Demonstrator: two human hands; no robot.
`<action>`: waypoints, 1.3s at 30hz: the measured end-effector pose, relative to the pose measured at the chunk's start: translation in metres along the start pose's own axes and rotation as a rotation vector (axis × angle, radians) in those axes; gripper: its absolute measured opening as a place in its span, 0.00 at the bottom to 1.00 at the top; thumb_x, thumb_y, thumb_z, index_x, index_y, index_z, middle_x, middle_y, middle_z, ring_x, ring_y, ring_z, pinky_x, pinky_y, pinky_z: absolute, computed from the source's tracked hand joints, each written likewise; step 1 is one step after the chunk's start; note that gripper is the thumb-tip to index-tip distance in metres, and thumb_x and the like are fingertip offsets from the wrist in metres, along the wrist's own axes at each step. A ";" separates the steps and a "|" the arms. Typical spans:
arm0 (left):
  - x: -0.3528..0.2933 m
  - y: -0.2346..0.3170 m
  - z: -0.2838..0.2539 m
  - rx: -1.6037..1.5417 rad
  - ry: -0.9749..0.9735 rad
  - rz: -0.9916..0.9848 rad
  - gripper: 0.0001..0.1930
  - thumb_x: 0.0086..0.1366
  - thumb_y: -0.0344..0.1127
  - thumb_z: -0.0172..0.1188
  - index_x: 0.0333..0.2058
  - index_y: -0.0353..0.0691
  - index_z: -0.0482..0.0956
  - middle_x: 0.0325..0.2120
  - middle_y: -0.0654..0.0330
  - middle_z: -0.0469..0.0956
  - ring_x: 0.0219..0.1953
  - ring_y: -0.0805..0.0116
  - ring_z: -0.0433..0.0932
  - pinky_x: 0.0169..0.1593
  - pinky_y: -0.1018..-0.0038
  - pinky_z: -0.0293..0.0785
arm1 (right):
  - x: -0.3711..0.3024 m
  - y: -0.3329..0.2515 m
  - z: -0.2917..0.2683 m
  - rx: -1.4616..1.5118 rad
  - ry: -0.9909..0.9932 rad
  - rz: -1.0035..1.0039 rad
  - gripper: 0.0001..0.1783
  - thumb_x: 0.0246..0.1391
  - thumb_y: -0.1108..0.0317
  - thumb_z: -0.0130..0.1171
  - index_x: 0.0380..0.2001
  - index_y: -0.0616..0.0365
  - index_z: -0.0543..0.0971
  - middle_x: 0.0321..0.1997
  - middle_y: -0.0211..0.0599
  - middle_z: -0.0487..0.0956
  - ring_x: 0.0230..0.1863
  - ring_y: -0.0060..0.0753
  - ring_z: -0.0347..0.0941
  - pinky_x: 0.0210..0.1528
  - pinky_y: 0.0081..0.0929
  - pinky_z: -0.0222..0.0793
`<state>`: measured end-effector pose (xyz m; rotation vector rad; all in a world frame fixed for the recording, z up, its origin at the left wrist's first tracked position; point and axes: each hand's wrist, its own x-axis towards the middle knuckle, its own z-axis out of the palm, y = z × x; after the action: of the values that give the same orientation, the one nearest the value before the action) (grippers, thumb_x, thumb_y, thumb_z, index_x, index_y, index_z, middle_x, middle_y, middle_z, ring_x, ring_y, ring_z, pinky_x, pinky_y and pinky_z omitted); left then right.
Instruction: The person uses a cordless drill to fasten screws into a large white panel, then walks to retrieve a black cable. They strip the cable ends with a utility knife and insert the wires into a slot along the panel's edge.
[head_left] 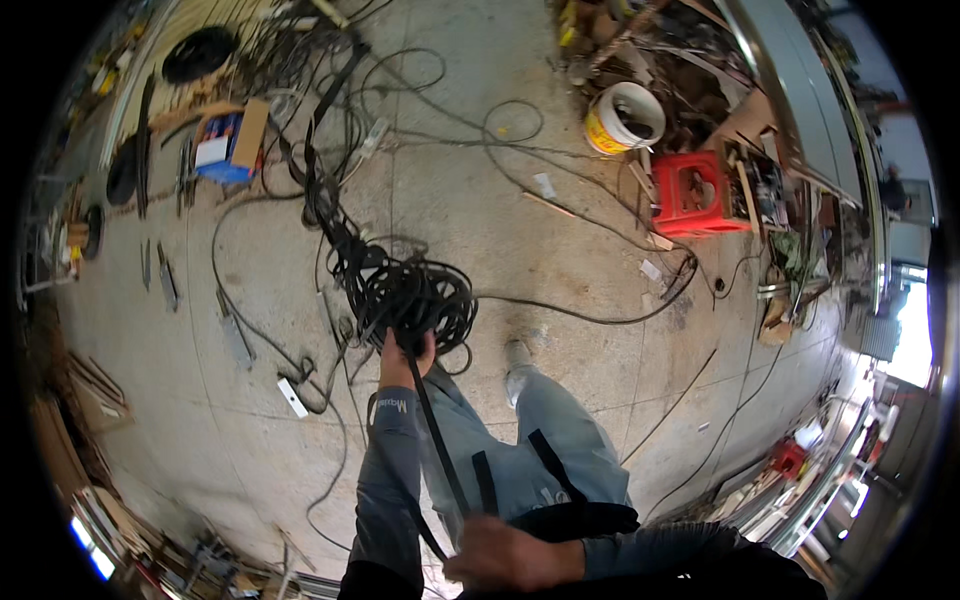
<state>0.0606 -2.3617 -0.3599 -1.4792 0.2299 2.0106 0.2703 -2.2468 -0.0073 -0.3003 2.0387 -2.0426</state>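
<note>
Bare concrete floor (460, 215), marked by joints and stains, is strewn with looped cables (580, 315), and is edged by a white bucket (625, 115), a red crate (690, 195) and scrap on the right, and by an opened cardboard box (230, 145) on the left. Near the centre, just ahead of the person's legs, a tangled black bundle (415, 295) of flat strap is seen, with twisted strands led away toward the upper left; whether it is hung from the hand or rested on the floor cannot be told. Its near edge is gripped by the left hand (402, 358), the fingers being curled around the strands. From there a length of black strap (432, 420) is run straight back to the right hand (515, 553), which is blurred but is judged to be closed on it beside the waist. If the strap is pulled hard while loops are crossed inside the bundle, a knot could be tightened. If the left hand's hold is loosened, coils could be spilled among the cables and snagged there. A foot could also be caught, since the shoe (517, 355) is placed close to 1 of the cables, and the white box-shaped fitting (292, 397) could be dragged if its cord were hooked.
</note>
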 end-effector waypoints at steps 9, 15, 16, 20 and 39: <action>-0.124 -0.019 0.013 0.628 -0.038 -0.121 0.09 0.76 0.39 0.62 0.38 0.41 0.75 0.21 0.66 0.65 0.17 0.72 0.63 0.19 0.71 0.62 | -0.053 -0.077 -0.035 0.250 0.021 -0.112 0.13 0.71 0.65 0.58 0.52 0.61 0.75 0.39 0.43 0.79 0.40 0.44 0.78 0.54 0.40 0.72; -0.145 -0.051 -0.014 0.824 0.149 -0.236 0.31 0.75 0.56 0.62 0.55 0.31 0.69 0.36 0.49 0.74 0.39 0.51 0.80 0.48 0.56 0.82 | 0.029 -0.092 0.014 0.563 -0.139 0.091 0.14 0.77 0.59 0.51 0.55 0.56 0.72 0.49 0.40 0.76 0.48 0.39 0.74 0.54 0.39 0.70; -0.143 -0.056 -0.005 0.787 0.152 -0.339 0.31 0.75 0.57 0.61 0.55 0.30 0.69 0.38 0.48 0.74 0.40 0.51 0.80 0.48 0.56 0.82 | 0.042 -0.095 0.019 0.611 -0.149 0.080 0.14 0.76 0.59 0.52 0.55 0.57 0.73 0.50 0.40 0.77 0.50 0.40 0.75 0.54 0.39 0.70; -0.064 -0.012 -0.060 0.217 0.263 -0.484 0.25 0.78 0.54 0.56 0.46 0.31 0.72 0.35 0.54 0.73 0.31 0.62 0.75 0.39 0.57 0.80 | 0.071 -0.151 0.037 0.667 -0.133 0.007 0.14 0.78 0.59 0.49 0.53 0.58 0.71 0.46 0.39 0.74 0.47 0.37 0.74 0.52 0.37 0.69; -0.514 0.042 0.082 1.830 -0.397 0.669 0.16 0.80 0.41 0.52 0.50 0.35 0.81 0.20 0.69 0.68 0.23 0.79 0.67 0.27 0.76 0.62 | 0.261 0.048 0.058 0.895 0.399 0.523 0.17 0.74 0.62 0.52 0.54 0.64 0.77 0.39 0.41 0.83 0.37 0.39 0.79 0.43 0.39 0.76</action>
<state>0.0620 -2.5496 0.1273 0.2204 1.8733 1.3396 0.0418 -2.3827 -0.0609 0.7580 0.9686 -2.4777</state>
